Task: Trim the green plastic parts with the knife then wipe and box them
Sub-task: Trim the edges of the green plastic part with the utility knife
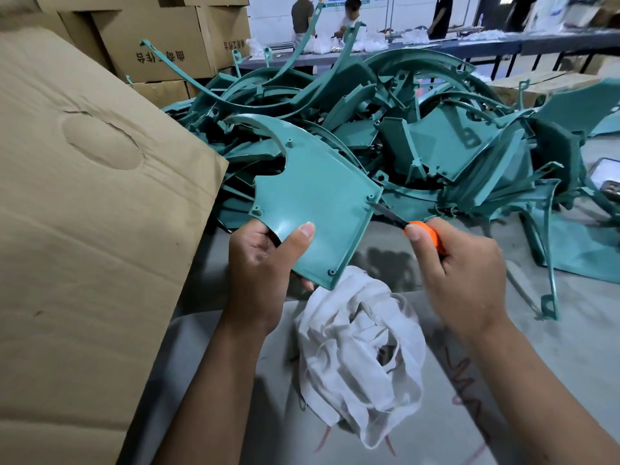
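Nearby, a white rag lies on the grey table, a cardboard box leftward. Left hand pinches the green panel; right hand grips the orange knife, blade touching its edge before the parts heap.

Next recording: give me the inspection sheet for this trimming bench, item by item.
Surface: grey table, red scribbles near its front edge.
Job's things: green panel held up; knife, orange handle, blade tip at the panel's right edge; white rag crumpled below; cardboard box at left.
Clutter: heap of green parts behind; phone-like object at far right.
Grips: left hand holds the panel's lower corner; right hand holds the knife.
Cables: nothing seen.
Surroundings: stacked cartons, people at a far bench.
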{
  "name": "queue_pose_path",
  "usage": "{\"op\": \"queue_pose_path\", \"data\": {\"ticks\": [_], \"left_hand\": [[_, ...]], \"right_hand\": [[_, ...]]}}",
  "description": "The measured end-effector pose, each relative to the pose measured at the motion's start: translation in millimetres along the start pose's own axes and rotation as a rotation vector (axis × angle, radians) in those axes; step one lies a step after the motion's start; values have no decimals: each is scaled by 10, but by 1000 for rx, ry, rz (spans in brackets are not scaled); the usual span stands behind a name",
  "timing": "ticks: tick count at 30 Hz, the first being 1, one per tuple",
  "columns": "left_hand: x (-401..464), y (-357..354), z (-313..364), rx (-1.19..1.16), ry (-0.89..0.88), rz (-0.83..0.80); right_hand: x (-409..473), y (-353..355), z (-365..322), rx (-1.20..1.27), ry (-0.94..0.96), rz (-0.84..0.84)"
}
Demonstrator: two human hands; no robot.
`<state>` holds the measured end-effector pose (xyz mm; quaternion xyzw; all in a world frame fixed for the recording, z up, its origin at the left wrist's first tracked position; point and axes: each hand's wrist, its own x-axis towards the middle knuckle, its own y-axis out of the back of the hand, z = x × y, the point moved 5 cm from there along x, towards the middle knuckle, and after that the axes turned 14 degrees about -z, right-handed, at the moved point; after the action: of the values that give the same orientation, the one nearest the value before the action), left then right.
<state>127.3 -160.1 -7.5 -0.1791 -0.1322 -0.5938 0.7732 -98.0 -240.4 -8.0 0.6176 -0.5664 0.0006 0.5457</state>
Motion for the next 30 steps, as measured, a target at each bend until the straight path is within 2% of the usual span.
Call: {"op": "queue_pose_path", "data": {"ticks": [5,8,11,14,18,21,25,30], "left_hand": [[-9,54,23,-46,26,-101],[17,118,15,-45,15,-188],[38,111,-141,-138,112,-225],[54,106,-236,-158,147,-170],[84,148,-208,-80,90,-137],[82,208,-174,-5,54,-101],[71,201,-146,163,-3,-157],[59,210,-138,337,-26,-193]], "right_hand": [[7,30,268,-62,-246,41],[-4,77,414,100,-333,84],[2,54,383,402,-259,83],[4,-50,292,575,-200,-34],[-1,-105,200,608,-118,-134],[8,-84,112,598,-50,-131],[25,-87,53,537,-12,-110],[35,-63,141,466,-133,-43]]}}
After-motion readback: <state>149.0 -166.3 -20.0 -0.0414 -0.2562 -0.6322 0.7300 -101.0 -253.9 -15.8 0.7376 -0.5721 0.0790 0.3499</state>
